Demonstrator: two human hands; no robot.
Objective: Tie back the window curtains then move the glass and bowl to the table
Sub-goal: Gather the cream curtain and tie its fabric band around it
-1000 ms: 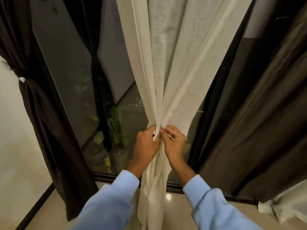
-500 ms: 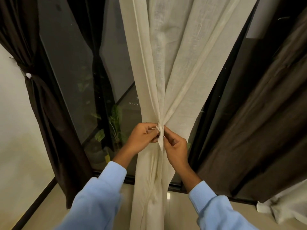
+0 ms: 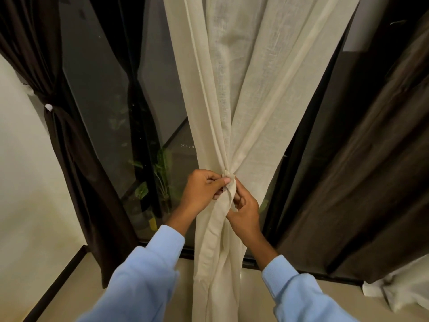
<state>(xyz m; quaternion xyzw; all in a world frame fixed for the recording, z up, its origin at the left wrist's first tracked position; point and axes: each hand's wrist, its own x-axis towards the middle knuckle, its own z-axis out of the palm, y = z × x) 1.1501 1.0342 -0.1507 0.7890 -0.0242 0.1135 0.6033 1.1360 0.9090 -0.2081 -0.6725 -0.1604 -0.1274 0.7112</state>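
**Cinching the cream curtain at its waist**

The cream curtain (image 3: 232,89) hangs mid-window and is gathered to a narrow waist just below the centre of my view, where a fabric strip (image 3: 228,181) wraps round it. I bunch it there so the strip can hold the folds off the window glass (image 3: 104,89). My left hand (image 3: 204,191), at nine o'clock of the waist, pinches the wrapped strip so it cannot slacken. My right hand (image 3: 246,210), at five o'clock, curls its fingers round the strip's loose tail, ready, I judge, to pull it snug. At nine o'clock of the view, the left dark curtain (image 3: 69,159) is already tied at a white hook (image 3: 48,106). The right dark curtain (image 3: 359,182), at three o'clock, hangs loose. Glass, bowl and tabletop are out of sight.
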